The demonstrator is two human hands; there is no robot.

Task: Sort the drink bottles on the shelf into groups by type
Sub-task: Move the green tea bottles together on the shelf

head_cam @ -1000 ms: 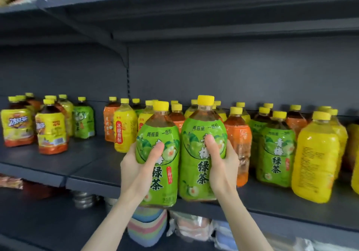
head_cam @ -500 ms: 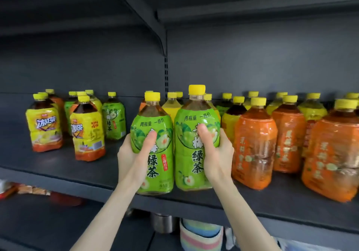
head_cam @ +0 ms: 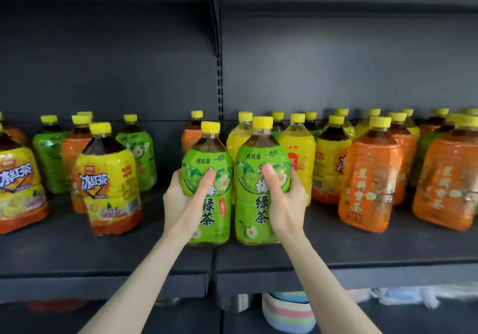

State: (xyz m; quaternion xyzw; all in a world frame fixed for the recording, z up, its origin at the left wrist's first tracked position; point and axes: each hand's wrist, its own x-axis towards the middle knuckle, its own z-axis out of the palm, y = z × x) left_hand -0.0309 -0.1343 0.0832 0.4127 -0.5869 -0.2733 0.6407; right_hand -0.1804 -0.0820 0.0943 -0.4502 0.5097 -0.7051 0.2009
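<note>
Two green-tea bottles are in hand at the front of the shelf [head_cam: 103,253], side by side and upright, just where its two boards meet.

Left green bottle [head_cam: 217,219]: clear plastic, yellow cap, pale amber drink visible in the shoulder, bright green wrap with plum pictures and dark Chinese lettering, plus a small red tag. The left grip [head_cam: 181,204], a bare hand, is closed round its left side, with the thumb laid across the front of the label.

Right green bottle [head_cam: 254,199]: same cap, same wrap, same drink. It stands slightly taller in the view. The right grip [head_cam: 287,199] is closed round its right side, thumb across the label front.

The two bottles touch or nearly touch along their sides. Their bases sit at shelf level near the front edge; whether they bear on the shelf cannot be told.

To the left, well apart, stands an iced-tea bottle [head_cam: 111,186] with a yellow and orange wrap and dark drink. More of that kind, two green ones and an orange one stand around and behind it.

Just behind the held pair are yellow bottles [head_cam: 297,152]. To the right stands an orange bottle [head_cam: 367,186], with further orange, yellow and green ones mixed beyond it. All visible caps are yellow.

A slotted post [head_cam: 219,75] runs up the dark back wall. Below the shelf a pastel striped item [head_cam: 287,313] shows; what it is cannot be told.
</note>
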